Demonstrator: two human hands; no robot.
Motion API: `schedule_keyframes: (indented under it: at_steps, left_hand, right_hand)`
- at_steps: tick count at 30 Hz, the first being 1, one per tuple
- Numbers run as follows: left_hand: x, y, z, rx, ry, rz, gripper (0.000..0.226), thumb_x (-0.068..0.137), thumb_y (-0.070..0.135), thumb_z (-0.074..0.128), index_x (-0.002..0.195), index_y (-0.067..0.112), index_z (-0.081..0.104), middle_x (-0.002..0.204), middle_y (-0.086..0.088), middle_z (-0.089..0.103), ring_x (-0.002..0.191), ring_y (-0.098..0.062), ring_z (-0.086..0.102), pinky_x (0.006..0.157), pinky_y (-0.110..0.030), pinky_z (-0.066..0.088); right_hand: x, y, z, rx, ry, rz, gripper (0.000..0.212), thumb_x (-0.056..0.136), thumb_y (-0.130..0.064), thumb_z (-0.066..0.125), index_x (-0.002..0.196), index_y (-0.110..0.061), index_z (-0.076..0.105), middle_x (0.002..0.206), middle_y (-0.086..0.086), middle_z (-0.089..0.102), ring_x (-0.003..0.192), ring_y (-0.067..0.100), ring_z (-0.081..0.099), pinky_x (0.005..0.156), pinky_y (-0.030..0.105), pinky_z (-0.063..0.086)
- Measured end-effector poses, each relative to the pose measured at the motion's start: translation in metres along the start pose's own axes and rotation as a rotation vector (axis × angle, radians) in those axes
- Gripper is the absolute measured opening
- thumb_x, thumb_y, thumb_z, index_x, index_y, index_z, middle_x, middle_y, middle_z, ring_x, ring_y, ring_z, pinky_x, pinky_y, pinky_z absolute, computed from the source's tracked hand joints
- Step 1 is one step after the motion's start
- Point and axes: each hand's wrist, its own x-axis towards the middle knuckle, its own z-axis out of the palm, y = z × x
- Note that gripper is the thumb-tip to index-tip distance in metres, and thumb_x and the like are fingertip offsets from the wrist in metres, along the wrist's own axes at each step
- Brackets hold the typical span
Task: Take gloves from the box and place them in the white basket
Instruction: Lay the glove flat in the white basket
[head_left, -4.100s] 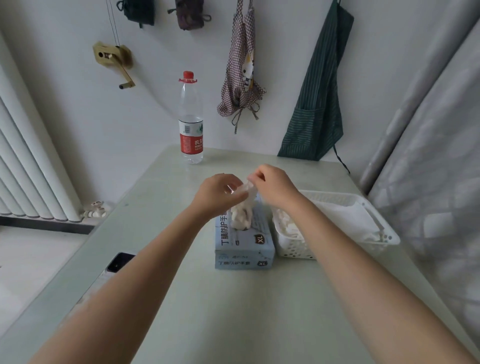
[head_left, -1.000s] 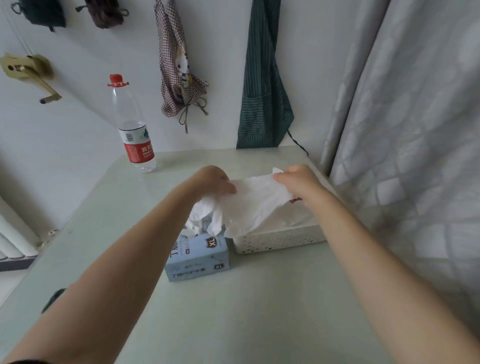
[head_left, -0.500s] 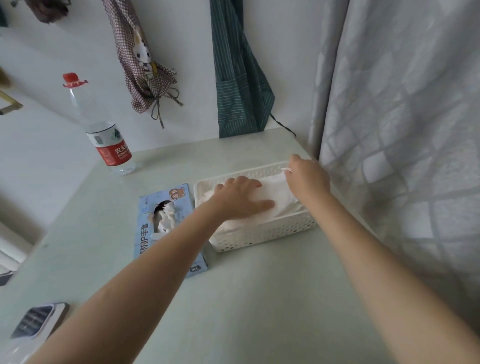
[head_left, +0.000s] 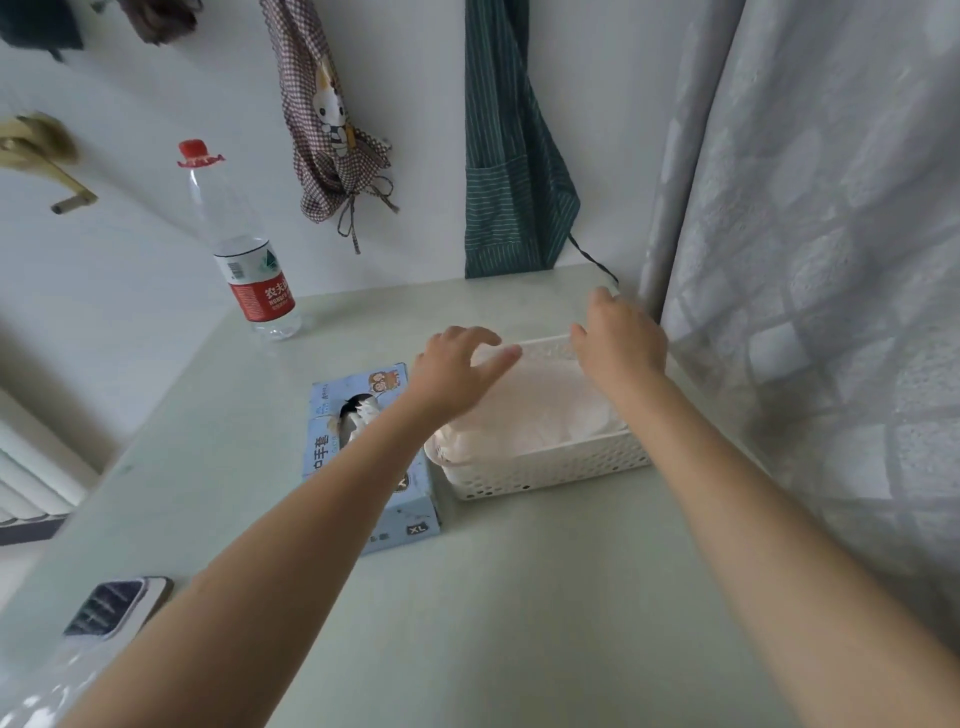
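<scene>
Looking down from the head view, the pale green bench (head_left: 519, 597) carries a white basket (head_left: 545, 467) of perforated plastic near its right side, close to the grey curtain (head_left: 831, 260). White gloves (head_left: 540, 410) lie piled inside the basket, their mound reaching about rim level and sagging slightly over the near left corner. Just to the left of the basket, touching or nearly touching it, sits the blue glove box (head_left: 410, 499), lying flat with its oval opening upward; a tuft of white glove material (head_left: 363, 410) protrudes from that opening. The left hand (head_left: 457, 369) hangs over the left end of the basket with fingers spread and relaxed, gripping nothing; whether its fingertips brush the glove pile cannot be told. The right hand (head_left: 621, 345) is over the far right part of the basket, fingers extended and loosely apart, holding nothing; contact with the rim cannot be confirmed. Both forearms reach in from the lower edge of the frame. A clear water bottle (head_left: 244, 260) with red cap and red label stands upright at the far left of the bench, well apart from the box. A phone (head_left: 114, 605) lies at the near left edge. On the wall behind hang a checked apron (head_left: 332, 140) and a green striped apron (head_left: 509, 171).
</scene>
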Motion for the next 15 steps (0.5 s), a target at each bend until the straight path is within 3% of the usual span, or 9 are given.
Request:
schedule_keyframes:
  at_steps: [4,8,10,12,15]
  left_hand:
    - [-0.017,-0.038,-0.041,-0.1,0.211,-0.119,0.02,0.093,0.031,0.058,0.105,0.022,0.07,0.114,-0.001,0.063,0.108,-0.019,0.057,0.092,-0.03,0.044]
    - [-0.034,-0.077,-0.068,-0.047,0.232,-0.267,0.014,0.086,0.024,0.061,0.091,0.034,0.068,0.111,-0.001,0.063,0.108,-0.021,0.058,0.096,-0.036,0.046]
    - [-0.055,-0.103,-0.08,-0.036,0.205,-0.379,0.02,0.085,0.022,0.061,0.101,0.031,0.069,0.117,-0.005,0.059,0.111,-0.024,0.056,0.096,-0.036,0.045]
    - [-0.067,-0.119,-0.081,-0.057,0.146,-0.466,0.032,0.087,0.024,0.064,0.119,0.025,0.064,0.128,-0.009,0.053,0.113,-0.026,0.055,0.087,-0.031,0.045]
    - [-0.087,-0.14,-0.083,-0.218,0.024,-0.517,0.054,0.088,0.024,0.067,0.139,0.019,0.048,0.138,-0.011,0.048,0.112,-0.024,0.053,0.083,-0.03,0.045]
  right_hand:
    - [-0.01,-0.074,-0.004,0.172,-0.098,-0.216,0.016,0.096,-0.022,0.048,0.1,-0.009,0.056,0.098,0.008,0.058,0.084,0.029,0.058,0.063,0.033,0.04]
    - [-0.022,-0.127,0.003,0.252,-0.26,-0.356,0.013,0.094,-0.017,0.05,0.094,-0.013,0.062,0.095,0.003,0.06,0.085,0.024,0.057,0.067,0.03,0.043]
    - [-0.031,-0.16,0.011,0.312,-0.393,-0.407,0.016,0.092,-0.016,0.053,0.091,-0.007,0.067,0.096,0.01,0.067,0.088,0.029,0.061,0.07,0.033,0.05]
    - [-0.037,-0.177,0.018,0.31,-0.529,-0.427,0.023,0.09,-0.018,0.057,0.091,0.0,0.07,0.099,0.019,0.069,0.089,0.034,0.064,0.069,0.036,0.051]
    - [-0.048,-0.199,0.022,0.233,-0.68,-0.425,0.034,0.085,-0.034,0.069,0.092,-0.001,0.072,0.105,0.017,0.069,0.081,0.026,0.065,0.066,0.031,0.049]
